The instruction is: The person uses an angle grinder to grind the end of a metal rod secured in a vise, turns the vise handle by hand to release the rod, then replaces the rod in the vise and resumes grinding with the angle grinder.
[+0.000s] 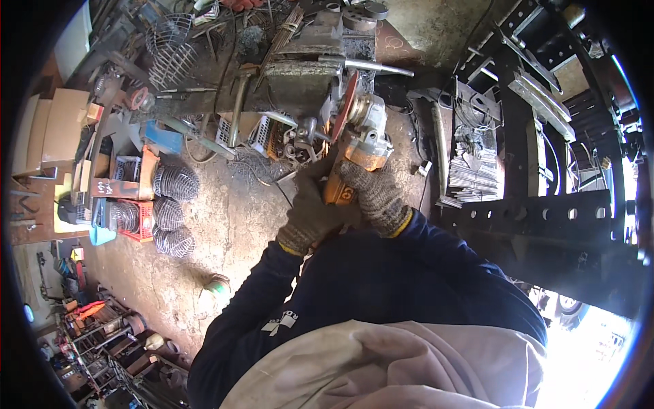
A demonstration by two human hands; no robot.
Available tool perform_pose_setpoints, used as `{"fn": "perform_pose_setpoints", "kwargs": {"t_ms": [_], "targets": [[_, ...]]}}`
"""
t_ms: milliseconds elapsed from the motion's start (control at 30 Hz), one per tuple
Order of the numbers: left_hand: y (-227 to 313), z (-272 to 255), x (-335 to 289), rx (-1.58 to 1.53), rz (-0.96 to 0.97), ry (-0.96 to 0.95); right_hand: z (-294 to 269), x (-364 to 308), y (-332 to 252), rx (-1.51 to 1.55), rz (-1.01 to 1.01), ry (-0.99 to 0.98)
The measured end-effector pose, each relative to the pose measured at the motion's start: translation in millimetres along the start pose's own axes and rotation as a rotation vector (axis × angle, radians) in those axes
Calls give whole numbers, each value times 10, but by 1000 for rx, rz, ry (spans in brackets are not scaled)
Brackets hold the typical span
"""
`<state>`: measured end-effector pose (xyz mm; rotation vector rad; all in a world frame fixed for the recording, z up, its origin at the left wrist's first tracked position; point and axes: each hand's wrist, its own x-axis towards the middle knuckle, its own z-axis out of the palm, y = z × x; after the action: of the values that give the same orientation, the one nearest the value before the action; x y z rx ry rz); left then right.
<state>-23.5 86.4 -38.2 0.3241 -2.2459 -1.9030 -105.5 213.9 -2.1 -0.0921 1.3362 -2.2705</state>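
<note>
In the head view, both gloved hands are closed around the grinder (366, 157): the left hand (315, 213) around the rear of its body, the right hand (377, 191) just behind its head. The red disc (346, 103) stands on edge beyond the hands, beside a metal bar (381, 67); whether they touch is hard to tell. Wire coils (176, 183) lie well left of the hands.

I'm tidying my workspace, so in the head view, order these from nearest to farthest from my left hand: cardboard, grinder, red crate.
1. Grinder: gripped by your left hand.
2. Red crate: to the left, beside wire coils.
3. Cardboard: farther left, toward the picture's edge.
</note>
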Motion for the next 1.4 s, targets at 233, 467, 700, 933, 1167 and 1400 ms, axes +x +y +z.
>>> {"fn": "perform_pose_setpoints", "kwargs": {"t_ms": [233, 467, 700, 933, 1167, 1400], "targets": [[-217, 239, 82, -7, -349, -158, -336, 292, 66, -189, -57, -78], [-138, 537, 130, 109, -138, -23, -577, 451, -38, -402, -74, -277], [-225, 580, 197, 221, -101, -86, -756, 516, 60, -459, -196, -352], [-328, 644, 233, 243, -46, -67, -782, 574, 90, -644, -247, -393], [-230, 710, 312, 109, -52, -10, -775, 663, 82, -493, -226, -382], [-260, 700, 315, 182, -66, -16, -803, 695, 96, -488, -177, -391]]}}
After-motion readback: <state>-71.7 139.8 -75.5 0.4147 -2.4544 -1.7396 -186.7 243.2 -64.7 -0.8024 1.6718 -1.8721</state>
